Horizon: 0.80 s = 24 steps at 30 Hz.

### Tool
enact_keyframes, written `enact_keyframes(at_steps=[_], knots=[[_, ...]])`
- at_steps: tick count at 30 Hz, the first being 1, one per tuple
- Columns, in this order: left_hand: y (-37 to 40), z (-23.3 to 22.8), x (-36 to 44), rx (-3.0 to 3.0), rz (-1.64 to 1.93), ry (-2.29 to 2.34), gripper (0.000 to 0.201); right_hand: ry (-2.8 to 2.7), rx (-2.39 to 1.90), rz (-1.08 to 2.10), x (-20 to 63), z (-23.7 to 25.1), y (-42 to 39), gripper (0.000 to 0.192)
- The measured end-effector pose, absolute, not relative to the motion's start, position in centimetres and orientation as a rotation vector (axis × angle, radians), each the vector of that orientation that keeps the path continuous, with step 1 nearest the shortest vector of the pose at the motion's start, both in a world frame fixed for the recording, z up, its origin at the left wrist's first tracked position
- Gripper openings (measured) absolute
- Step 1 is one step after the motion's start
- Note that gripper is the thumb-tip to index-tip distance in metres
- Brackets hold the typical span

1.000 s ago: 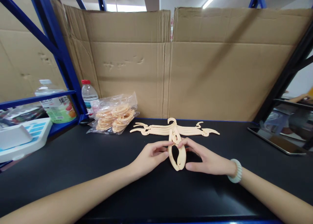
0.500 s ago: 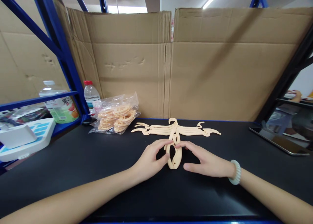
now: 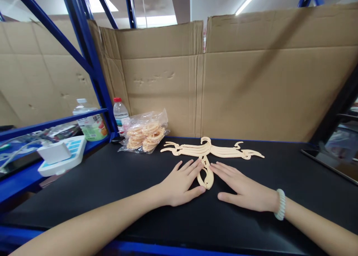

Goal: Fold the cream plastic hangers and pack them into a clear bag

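Observation:
A cream folding hanger (image 3: pixel 210 178) lies folded into a narrow loop on the black table. My left hand (image 3: pixel 183 183) is open, fingers spread, with its thumb and fingertips over or against the loop's left side. On the loop's right, my right hand (image 3: pixel 243 187) lies open with fingers stretched out, fingertips at its upper edge. I cannot tell whether they press on it. Just beyond, unfolded cream hangers (image 3: pixel 228 152) lie stacked with their arms spread sideways and a hook on top. My left fingers hide part of the folded one.
A clear plastic bag (image 3: pixel 148 131) of folded hangers lies at the back left beside a red-capped bottle (image 3: pixel 121 114). A large juice bottle (image 3: pixel 93 125) and a white power strip (image 3: pixel 75 151) sit left. A dark tablet (image 3: pixel 331 164) lies right. Cardboard (image 3: pixel 268 88) walls the back.
My left hand has gone from curled at the folded hanger to flat with spread fingers. My right fingers have straightened. The camera view has shifted, showing more of the left side.

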<state>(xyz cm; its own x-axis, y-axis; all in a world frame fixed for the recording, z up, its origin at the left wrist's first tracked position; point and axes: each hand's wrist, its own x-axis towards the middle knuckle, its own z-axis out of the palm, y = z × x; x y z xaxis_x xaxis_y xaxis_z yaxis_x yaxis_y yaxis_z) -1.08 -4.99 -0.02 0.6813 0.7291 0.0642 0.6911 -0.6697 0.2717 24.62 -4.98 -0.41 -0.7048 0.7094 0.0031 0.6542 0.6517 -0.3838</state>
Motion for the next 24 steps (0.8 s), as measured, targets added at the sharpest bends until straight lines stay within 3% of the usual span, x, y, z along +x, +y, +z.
enact_keyframes(at_steps=[24], knots=[[-5.41,0.69,-0.52,2.683,0.263,0.933,0.071,-2.689,-1.071,0.543,24.91,0.12,-4.99,0.07]])
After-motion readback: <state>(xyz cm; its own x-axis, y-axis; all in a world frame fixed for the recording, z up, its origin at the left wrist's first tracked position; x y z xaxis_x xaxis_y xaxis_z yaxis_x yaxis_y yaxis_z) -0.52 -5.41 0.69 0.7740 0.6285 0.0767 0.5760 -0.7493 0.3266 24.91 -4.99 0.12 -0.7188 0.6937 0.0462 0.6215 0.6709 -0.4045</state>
